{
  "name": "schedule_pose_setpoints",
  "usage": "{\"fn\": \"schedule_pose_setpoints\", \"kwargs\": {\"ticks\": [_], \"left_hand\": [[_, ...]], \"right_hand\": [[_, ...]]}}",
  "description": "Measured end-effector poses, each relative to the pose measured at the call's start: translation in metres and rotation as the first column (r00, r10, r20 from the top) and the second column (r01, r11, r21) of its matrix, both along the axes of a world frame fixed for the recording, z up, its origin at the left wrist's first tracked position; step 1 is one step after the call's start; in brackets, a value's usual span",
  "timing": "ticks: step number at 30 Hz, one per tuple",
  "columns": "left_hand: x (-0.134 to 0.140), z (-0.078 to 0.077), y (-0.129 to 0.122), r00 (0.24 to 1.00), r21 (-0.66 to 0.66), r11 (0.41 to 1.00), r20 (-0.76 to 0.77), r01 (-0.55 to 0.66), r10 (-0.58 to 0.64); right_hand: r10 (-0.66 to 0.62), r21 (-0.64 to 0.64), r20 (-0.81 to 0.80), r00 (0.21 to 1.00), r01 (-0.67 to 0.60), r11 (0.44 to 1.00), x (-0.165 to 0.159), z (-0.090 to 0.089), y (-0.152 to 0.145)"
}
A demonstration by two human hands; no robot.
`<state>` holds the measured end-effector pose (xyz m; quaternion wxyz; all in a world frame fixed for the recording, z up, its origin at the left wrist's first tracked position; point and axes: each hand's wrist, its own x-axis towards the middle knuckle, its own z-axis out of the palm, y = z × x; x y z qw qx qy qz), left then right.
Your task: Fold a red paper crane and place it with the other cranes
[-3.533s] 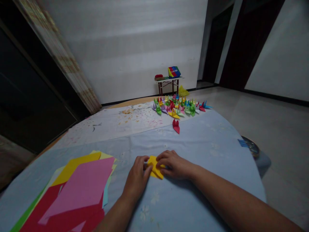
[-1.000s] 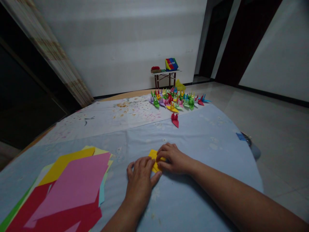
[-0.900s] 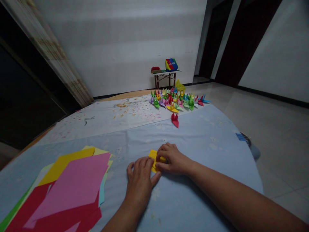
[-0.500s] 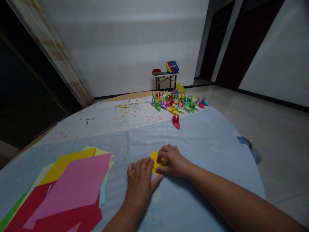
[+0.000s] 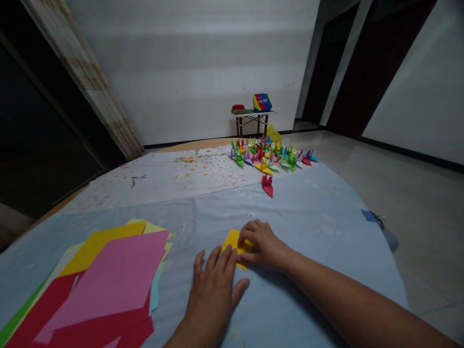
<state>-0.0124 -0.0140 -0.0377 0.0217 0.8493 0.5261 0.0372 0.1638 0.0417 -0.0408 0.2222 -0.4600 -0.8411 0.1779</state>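
Observation:
A small folded sheet of yellow paper (image 5: 231, 237) lies on the blue cloth, partly covered by both hands. My left hand (image 5: 213, 285) rests flat on the paper's near left side, its fingers spread and the thumb out to the right. From the right, my right hand (image 5: 261, 245) curls its fingers and thumb around the paper's right part, gripping it at the edge. The folds beneath the fingers are hidden. Straight ahead of the hands sits a single red paper crane (image 5: 267, 185).
To the left lies a stack of coloured paper sheets (image 5: 116, 270), pink on top. Many folded paper cranes (image 5: 259, 157) crowd the far right of the table, on a white flowered cloth (image 5: 163, 181). A small side table (image 5: 250, 115) with a colourful box (image 5: 262, 102) stands by the wall.
My left hand has slid slightly toward me and spread its fingers, its thumb moving off the paper's near edge. The right hand keeps hold of the yellow paper. The view has shifted a little.

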Motion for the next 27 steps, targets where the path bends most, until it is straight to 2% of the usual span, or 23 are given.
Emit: {"fn": "schedule_pose_setpoints", "kwargs": {"ticks": [6,16,27], "left_hand": [[0.003,0.004,-0.002,0.999,-0.041,0.999,-0.01,-0.034,0.034],[0.003,-0.004,-0.005,0.997,0.018,0.998,-0.039,-0.064,0.065],[-0.001,-0.007,-0.002,1.0,0.046,0.999,-0.021,-0.005,0.006]], "right_hand": [[0.005,0.007,0.005,1.0,-0.005,1.0,0.0,0.0,0.0],[0.001,0.006,0.015,1.0,-0.001,1.0,0.0,0.001,-0.002],[0.0,-0.005,0.016,1.0,0.001,1.0,-0.001,0.002,-0.001]]}}
